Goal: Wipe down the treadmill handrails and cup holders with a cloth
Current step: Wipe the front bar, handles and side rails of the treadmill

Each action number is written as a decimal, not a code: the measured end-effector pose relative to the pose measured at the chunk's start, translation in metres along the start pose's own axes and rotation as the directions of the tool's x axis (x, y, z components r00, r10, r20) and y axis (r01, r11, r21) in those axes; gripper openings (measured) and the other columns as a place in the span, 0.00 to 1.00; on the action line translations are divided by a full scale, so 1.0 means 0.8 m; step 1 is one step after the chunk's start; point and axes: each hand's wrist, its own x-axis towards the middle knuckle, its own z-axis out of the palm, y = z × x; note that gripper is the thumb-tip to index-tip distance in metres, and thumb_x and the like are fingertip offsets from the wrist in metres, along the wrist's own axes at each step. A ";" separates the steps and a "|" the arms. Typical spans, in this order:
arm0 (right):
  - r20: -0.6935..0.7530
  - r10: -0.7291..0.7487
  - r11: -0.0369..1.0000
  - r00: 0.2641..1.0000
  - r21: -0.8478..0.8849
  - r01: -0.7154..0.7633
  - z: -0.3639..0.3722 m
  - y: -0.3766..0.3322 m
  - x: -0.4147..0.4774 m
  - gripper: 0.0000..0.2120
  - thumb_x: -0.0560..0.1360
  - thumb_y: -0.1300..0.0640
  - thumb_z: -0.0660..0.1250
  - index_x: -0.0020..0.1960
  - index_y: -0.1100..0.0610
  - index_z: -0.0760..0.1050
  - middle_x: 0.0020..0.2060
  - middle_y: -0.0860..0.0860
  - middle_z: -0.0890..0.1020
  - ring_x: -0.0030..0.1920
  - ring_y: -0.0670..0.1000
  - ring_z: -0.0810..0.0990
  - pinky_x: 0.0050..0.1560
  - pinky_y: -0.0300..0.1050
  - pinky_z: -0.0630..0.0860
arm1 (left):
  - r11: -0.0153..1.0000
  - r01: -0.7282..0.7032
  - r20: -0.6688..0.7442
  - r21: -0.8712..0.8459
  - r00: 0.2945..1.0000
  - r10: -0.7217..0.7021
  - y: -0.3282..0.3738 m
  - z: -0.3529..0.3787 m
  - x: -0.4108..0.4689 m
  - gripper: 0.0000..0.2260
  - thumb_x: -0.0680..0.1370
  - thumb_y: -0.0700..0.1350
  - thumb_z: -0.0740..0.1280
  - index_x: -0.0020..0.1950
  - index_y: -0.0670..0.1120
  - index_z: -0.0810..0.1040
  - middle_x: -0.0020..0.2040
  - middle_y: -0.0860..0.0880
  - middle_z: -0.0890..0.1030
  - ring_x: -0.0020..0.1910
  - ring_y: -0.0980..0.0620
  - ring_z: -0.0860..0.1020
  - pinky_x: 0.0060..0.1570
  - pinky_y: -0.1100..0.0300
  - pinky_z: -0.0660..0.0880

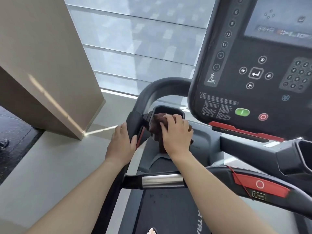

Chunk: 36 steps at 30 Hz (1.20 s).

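Cloth pressed at the near rim of the left cup holder, handrail gripped alongside.

The brown cloth is pinned under the right hand, fingers spread and curled down on it, its bulk bunched beneath them at the cup holder rim; the left hand is wrapped on the dark handrail, thumb clamped round its inner side; the console is seen just right.
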 end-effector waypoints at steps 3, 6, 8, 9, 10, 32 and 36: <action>-0.028 0.030 0.999 0.999 -0.011 -0.030 -0.011 -0.008 0.024 0.15 0.79 0.47 0.57 0.63 0.50 0.71 0.61 0.53 0.73 0.61 0.59 0.68 0.57 0.60 0.65 | 1.000 -0.006 0.004 0.004 1.000 0.006 0.000 0.001 0.001 0.26 0.78 0.50 0.59 0.71 0.41 0.56 0.69 0.41 0.63 0.65 0.41 0.67 0.60 0.49 0.69; -0.156 0.040 0.999 0.987 0.003 -0.040 -0.024 -0.004 0.035 0.14 0.79 0.48 0.59 0.61 0.51 0.73 0.59 0.54 0.75 0.58 0.60 0.70 0.55 0.61 0.66 | 1.000 -0.008 0.006 0.007 1.000 0.008 -0.002 0.002 0.003 0.26 0.78 0.50 0.59 0.72 0.41 0.56 0.69 0.41 0.63 0.64 0.41 0.67 0.59 0.50 0.70; -0.119 0.074 0.996 0.990 -0.032 -0.078 -0.022 0.005 0.032 0.14 0.79 0.48 0.58 0.62 0.51 0.72 0.61 0.53 0.74 0.59 0.60 0.69 0.55 0.61 0.66 | 1.000 -0.016 0.009 0.005 1.000 0.016 -0.004 0.002 0.004 0.26 0.78 0.50 0.59 0.72 0.41 0.55 0.69 0.41 0.63 0.65 0.41 0.67 0.60 0.50 0.69; -0.057 0.113 0.993 0.992 -0.031 -0.115 -0.018 0.009 0.030 0.14 0.79 0.48 0.57 0.62 0.50 0.72 0.61 0.53 0.73 0.61 0.59 0.68 0.57 0.61 0.66 | 1.000 -0.016 0.010 0.004 1.000 0.016 -0.005 0.003 0.003 0.26 0.78 0.50 0.58 0.72 0.41 0.55 0.70 0.41 0.63 0.66 0.41 0.66 0.61 0.50 0.69; 0.002 0.160 0.987 0.987 -0.002 -0.160 -0.014 0.012 0.029 0.14 0.79 0.48 0.57 0.63 0.50 0.71 0.62 0.53 0.72 0.62 0.59 0.67 0.58 0.60 0.66 | 1.000 -0.018 0.011 0.003 1.000 0.018 -0.006 0.003 0.004 0.27 0.78 0.50 0.58 0.72 0.41 0.54 0.70 0.41 0.62 0.66 0.42 0.65 0.61 0.50 0.68; 0.168 -0.044 0.998 0.985 -0.035 0.050 0.000 -0.025 0.103 0.16 0.80 0.48 0.56 0.64 0.51 0.71 0.64 0.53 0.72 0.63 0.60 0.68 0.62 0.60 0.63 | 1.000 -0.024 0.011 -0.002 1.000 0.024 -0.006 0.004 0.007 0.27 0.78 0.50 0.59 0.72 0.41 0.55 0.70 0.42 0.63 0.67 0.42 0.65 0.63 0.50 0.67; 0.211 -0.020 0.996 0.977 -0.079 0.038 -0.018 -0.015 0.100 0.16 0.80 0.48 0.56 0.64 0.51 0.71 0.61 0.55 0.73 0.61 0.61 0.69 0.58 0.59 0.65 | 1.000 -0.023 0.010 0.001 1.000 0.023 -0.009 0.005 0.007 0.27 0.77 0.50 0.59 0.72 0.41 0.55 0.71 0.42 0.62 0.67 0.42 0.65 0.63 0.51 0.66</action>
